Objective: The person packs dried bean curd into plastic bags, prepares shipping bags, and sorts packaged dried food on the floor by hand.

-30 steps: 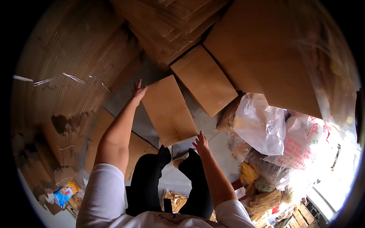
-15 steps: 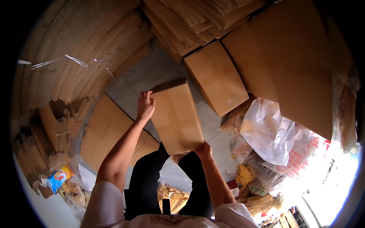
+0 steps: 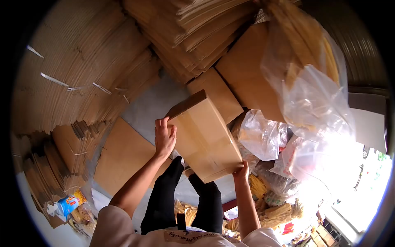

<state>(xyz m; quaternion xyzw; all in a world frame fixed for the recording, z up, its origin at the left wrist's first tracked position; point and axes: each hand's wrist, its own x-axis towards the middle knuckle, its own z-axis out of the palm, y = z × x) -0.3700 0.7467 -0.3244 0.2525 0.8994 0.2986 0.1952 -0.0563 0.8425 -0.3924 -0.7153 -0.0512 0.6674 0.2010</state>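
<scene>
A closed brown cardboard box [image 3: 207, 138], taped along its middle, is held up at a tilt above my legs. My left hand [image 3: 165, 139] grips its upper left edge, with the fingers partly bent over the side. At the lower right corner my right hand [image 3: 242, 169] holds the box, its fingertips partly hidden beneath. Behind the held box another closed box [image 3: 217, 92] rests against a large cardboard box [image 3: 251, 70].
Flattened cardboard stacks [image 3: 82, 61] rise at the left, and more stacked cardboard [image 3: 197, 33] stands at the top. Clear plastic bags [image 3: 261, 136] lie on the right. A cardboard sheet [image 3: 123, 156] is on the grey floor [image 3: 154, 103]. A blue packet [image 3: 68, 204] lies lower left.
Both hands, apart from the box one second ago, took hold of it and lifted it closer. The view has shifted, and a tall plastic bag now shows at the upper right.
</scene>
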